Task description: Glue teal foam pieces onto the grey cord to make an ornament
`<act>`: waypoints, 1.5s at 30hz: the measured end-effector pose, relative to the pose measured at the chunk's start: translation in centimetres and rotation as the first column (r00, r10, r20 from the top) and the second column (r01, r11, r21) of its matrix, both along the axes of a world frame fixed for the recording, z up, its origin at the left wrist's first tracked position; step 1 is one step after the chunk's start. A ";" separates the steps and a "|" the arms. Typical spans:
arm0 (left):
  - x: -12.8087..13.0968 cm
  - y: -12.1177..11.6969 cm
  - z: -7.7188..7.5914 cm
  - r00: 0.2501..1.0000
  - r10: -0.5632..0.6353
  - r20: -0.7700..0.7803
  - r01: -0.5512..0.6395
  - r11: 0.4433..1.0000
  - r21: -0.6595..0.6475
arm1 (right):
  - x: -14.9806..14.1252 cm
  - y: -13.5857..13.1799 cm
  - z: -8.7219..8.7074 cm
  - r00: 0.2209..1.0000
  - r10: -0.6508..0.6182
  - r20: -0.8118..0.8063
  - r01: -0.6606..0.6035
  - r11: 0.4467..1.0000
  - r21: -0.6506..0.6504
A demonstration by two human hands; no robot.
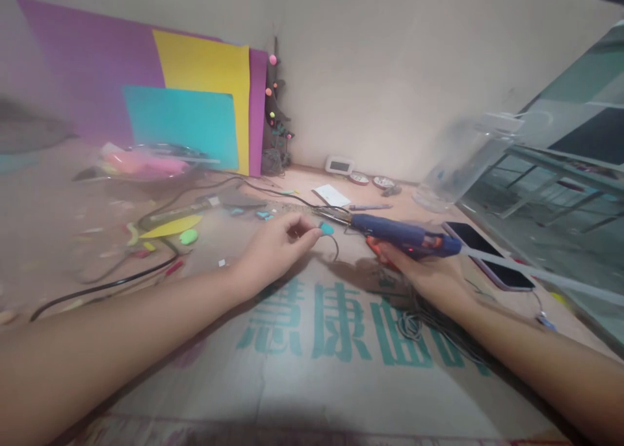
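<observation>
My right hand (419, 270) is wrapped round a blue hot glue gun (400, 235), a finger on its orange trigger. The metal nozzle points left at a small teal piece (326, 228). My left hand (277, 248) pinches that teal piece between thumb and fingertips, just above a sheet of cardboard (316, 368) printed with teal characters. A thin dark wire loops down from the teal piece. A clear glue stick (536, 274) juts out of the gun's back to the right.
A phone (492, 254) lies right of the gun. A clear bottle (458, 166) stands behind it. Purple, yellow and teal sheets (195, 101) lean on the wall. A black cable (121, 280), coloured scraps and a bowl (146, 163) lie at left.
</observation>
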State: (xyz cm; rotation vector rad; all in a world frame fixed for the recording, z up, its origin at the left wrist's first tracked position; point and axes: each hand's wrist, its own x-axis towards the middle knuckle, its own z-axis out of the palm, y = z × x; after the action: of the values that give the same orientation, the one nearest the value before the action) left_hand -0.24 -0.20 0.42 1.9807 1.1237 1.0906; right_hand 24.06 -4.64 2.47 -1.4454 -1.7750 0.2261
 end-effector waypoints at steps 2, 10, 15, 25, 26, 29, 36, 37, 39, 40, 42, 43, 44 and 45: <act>0.0 0.1 -0.1 1.000 0.016 -0.015 -0.016 1.000 0.019 | 0.1 -0.2 -0.4 0.996 0.092 0.015 -0.092 0.996 0.002; -0.1 0.1 -0.3 0.998 0.044 -0.040 -0.043 0.998 0.038 | 0.4 0.0 -0.6 0.963 0.231 0.138 -0.232 0.973 -0.008; 0.0 0.1 -0.1 0.999 0.028 -0.037 -0.025 0.998 0.054 | 0.2 -0.1 -0.7 0.954 0.216 0.208 -0.212 0.976 -0.042; 0.1 -0.2 0.3 1.000 0.022 -0.022 -0.021 0.999 0.035 | -0.1 -0.1 -1.0 0.982 0.153 0.114 -0.143 0.986 -0.089; 0.1 -0.2 0.3 1.000 0.021 -0.022 -0.021 0.999 0.031 | -0.1 0.0 -1.0 0.983 0.150 0.108 -0.140 0.985 -0.097; 0.1 -0.2 0.2 1.000 0.020 -0.017 -0.019 0.999 0.026 | -0.1 0.0 -1.0 0.982 0.159 0.106 -0.146 0.982 -0.124; -0.1 0.0 -0.1 1.000 0.013 -0.001 -0.013 1.000 0.022 | -0.3 -0.2 -0.9 0.986 0.134 0.095 -0.121 0.984 -0.130; -0.1 0.0 -0.1 1.000 0.012 0.000 -0.012 1.000 0.022 | -0.3 -0.2 -0.9 0.987 0.131 0.095 -0.118 0.984 -0.132; -0.1 0.0 -0.1 1.000 0.012 0.001 -0.012 1.000 0.023 | -0.4 -0.2 -0.9 0.985 0.126 0.117 -0.111 0.986 -0.127; -0.1 0.0 -0.1 1.000 0.011 -0.001 -0.011 1.000 0.021 | -0.3 -0.2 -0.9 0.984 0.124 0.128 -0.108 0.986 -0.123; 0.0 -0.1 0.0 1.000 0.011 -0.002 -0.011 1.000 0.019 | -0.3 -0.2 -0.9 0.983 0.125 0.132 -0.109 0.986 -0.122; 0.0 -0.1 0.1 1.000 0.009 -0.004 -0.009 1.000 0.018 | -0.2 -0.2 -1.0 0.983 0.135 0.128 -0.118 0.984 -0.130; 0.0 -0.2 0.1 1.000 0.008 -0.003 -0.008 1.000 0.018 | -0.2 -0.1 -1.0 0.983 0.141 0.121 -0.125 0.983 -0.135; 0.0 -0.2 0.1 1.000 0.007 -0.003 -0.007 1.000 0.017 | -0.1 -0.1 -1.0 0.982 0.145 0.117 -0.129 0.982 -0.136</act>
State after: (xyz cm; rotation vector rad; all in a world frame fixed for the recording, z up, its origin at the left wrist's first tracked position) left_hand -0.25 -0.38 0.55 1.9938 1.1265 1.1049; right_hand 23.94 -4.75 1.45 -1.4554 -1.9985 0.3316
